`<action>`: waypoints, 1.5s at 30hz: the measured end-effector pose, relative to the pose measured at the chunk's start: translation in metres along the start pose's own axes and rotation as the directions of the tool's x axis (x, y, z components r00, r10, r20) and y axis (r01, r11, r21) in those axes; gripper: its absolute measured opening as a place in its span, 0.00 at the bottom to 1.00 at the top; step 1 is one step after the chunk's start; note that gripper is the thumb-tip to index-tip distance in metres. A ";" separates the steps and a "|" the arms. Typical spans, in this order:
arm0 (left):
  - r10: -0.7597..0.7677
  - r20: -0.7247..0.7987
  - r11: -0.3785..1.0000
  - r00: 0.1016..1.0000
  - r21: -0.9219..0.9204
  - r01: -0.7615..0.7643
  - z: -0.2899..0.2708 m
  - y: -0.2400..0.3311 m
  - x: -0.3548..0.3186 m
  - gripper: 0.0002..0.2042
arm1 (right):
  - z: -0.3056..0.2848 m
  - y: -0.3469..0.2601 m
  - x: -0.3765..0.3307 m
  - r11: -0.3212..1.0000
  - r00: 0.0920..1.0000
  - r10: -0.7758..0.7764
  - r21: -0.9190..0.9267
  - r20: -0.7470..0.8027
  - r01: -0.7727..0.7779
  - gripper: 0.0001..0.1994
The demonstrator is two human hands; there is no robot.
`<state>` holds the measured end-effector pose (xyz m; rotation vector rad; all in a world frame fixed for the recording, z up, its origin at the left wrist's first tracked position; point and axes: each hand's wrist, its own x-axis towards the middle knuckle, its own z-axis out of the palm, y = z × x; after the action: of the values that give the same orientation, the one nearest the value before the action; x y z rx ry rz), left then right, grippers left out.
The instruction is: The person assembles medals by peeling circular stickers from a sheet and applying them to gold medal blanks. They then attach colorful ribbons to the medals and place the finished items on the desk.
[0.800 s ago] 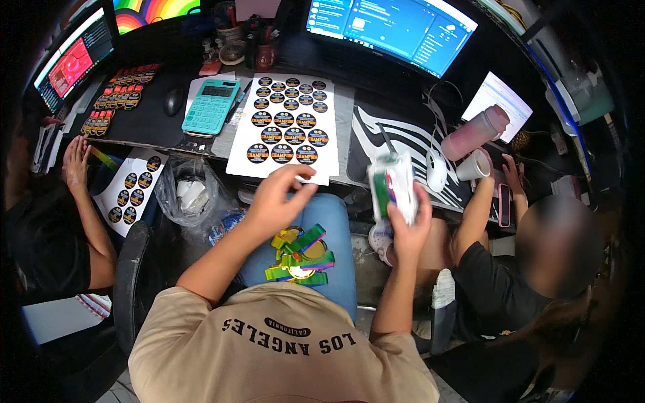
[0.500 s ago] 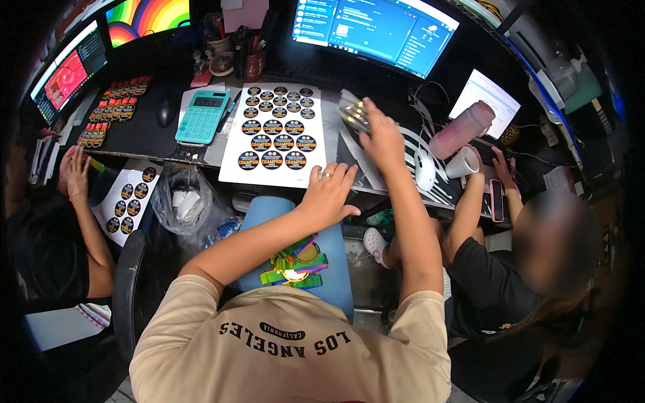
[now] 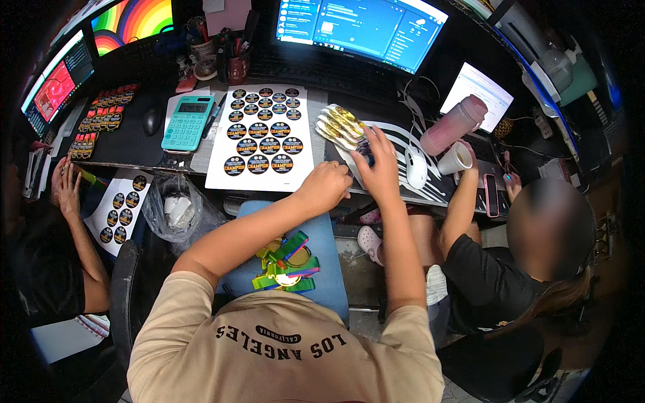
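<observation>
A fanned row of several shiny gold medals (image 3: 338, 127) lies on the desk, right of a white sheet of round black-and-orange stickers (image 3: 262, 176). My right hand (image 3: 380, 166) reaches over the desk beside the medals, fingers apart, its fingertips at their right edge. I cannot tell whether they touch. My left hand (image 3: 325, 186) is closed at the desk's front edge near the sheet's lower right corner; its curled fingers hide anything inside. On my lap rest medals with green ribbons (image 3: 287, 265).
A turquoise calculator (image 3: 185, 124) and black mouse (image 3: 152, 121) lie left. Rightward are a white mouse (image 3: 416, 168), a pink bottle (image 3: 454, 125) and a co-worker's hand with a white cup (image 3: 455, 159). A plastic bag (image 3: 178, 208) hangs left; another co-worker's hands (image 3: 66, 188) are beyond it.
The gold medals, blurred under my right hand before, now lie on the desk, and that hand has drawn back toward me. My left hand's spread fingers have curled in.
</observation>
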<state>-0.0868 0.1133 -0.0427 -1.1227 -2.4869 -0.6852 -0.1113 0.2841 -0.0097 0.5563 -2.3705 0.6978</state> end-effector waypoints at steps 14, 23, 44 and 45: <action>0.038 0.135 0.984 0.990 -0.180 -0.013 -0.005 -0.026 0.018 0.04 | 0.024 -0.023 -0.111 0.980 0.964 0.188 -0.035 -0.187 -0.198 0.11; -0.178 -0.017 0.955 0.984 -0.244 0.169 0.022 -0.030 0.031 0.14 | 0.032 -0.021 -0.113 0.979 0.949 0.190 -0.026 -0.251 -0.203 0.12; 0.206 0.123 0.954 0.971 -0.248 -0.171 -0.021 -0.032 0.053 0.02 | 0.028 -0.021 -0.108 0.975 0.933 0.217 0.020 -0.287 -0.221 0.09; 0.188 0.185 0.929 0.965 -0.353 -0.113 -0.028 -0.030 0.051 0.03 | 0.028 -0.021 -0.108 0.977 0.933 0.209 0.017 -0.293 -0.213 0.09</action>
<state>-0.1397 0.1116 -0.0035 -1.5725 -2.4795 -1.0247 -0.0334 0.2740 -0.0912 0.1746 -2.1694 0.7964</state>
